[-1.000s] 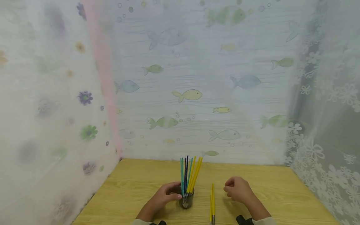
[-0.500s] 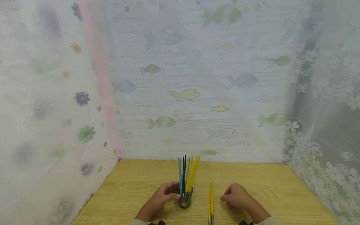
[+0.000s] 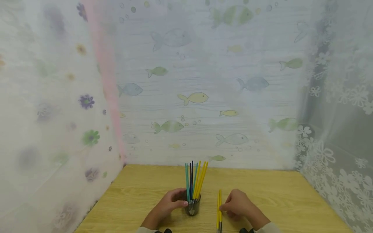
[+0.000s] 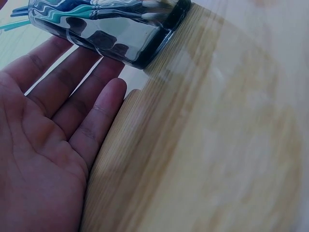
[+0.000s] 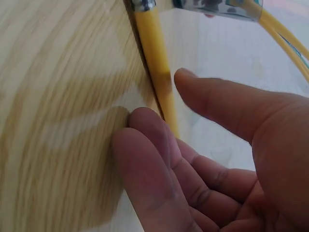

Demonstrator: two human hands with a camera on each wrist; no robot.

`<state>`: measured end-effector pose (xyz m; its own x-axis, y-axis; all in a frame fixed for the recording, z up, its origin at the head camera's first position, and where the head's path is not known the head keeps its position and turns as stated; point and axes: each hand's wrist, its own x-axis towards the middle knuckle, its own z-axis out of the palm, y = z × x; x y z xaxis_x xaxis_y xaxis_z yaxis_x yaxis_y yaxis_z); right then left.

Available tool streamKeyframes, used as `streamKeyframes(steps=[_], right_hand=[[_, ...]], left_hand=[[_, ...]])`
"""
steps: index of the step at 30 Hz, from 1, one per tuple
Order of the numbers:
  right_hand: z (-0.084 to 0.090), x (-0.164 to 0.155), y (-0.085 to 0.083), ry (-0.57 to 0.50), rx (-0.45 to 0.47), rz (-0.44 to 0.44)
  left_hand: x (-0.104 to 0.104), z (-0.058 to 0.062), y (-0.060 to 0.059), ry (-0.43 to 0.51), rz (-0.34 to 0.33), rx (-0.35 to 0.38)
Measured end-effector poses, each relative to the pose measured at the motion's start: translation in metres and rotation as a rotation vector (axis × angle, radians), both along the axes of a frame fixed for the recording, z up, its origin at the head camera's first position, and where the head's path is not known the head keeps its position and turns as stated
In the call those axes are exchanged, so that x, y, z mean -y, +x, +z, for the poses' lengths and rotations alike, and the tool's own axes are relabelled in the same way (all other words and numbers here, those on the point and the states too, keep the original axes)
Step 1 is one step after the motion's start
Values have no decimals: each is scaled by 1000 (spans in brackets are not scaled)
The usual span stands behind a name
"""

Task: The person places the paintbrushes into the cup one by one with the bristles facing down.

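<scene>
From the head camera, the left hand [image 3: 168, 207] curls round the dark cup [image 3: 192, 207] near the middle of the desk [image 3: 131, 194], apparently to steady it; the cup stands upright, its teal, dark and yellow sticks [image 3: 194, 179] fanning upward and away. Just right of it, the yellow pair [image 3: 219, 210] lies flat, long axis running away from the person, with the right hand [image 3: 237, 205] against its right side. The left wrist view shows fingers [image 4: 72, 96] fairly straight along the cup's glassy wall [image 4: 120, 41]. The right wrist view shows a stick [image 5: 157, 72] between thumb [image 5: 227, 104] and fingertips [image 5: 145, 130], the grip partly open, not yet clamped.
</scene>
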<state>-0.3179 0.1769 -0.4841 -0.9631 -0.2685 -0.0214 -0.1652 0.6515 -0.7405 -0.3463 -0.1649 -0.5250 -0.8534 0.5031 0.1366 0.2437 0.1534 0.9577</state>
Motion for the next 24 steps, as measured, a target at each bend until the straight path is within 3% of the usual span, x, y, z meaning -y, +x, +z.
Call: streamKeyframes(steps=[10,20,24], right_hand=[[2,14,3,-40,72,-93],[0,10,-4,3,112,-129],[-3,6,-6,-39,161,-129]], left_hand=[[-1,2,1,32,-24,11],[-1,3,1,2,-19,13],[1,2,1,-4,-13,11]])
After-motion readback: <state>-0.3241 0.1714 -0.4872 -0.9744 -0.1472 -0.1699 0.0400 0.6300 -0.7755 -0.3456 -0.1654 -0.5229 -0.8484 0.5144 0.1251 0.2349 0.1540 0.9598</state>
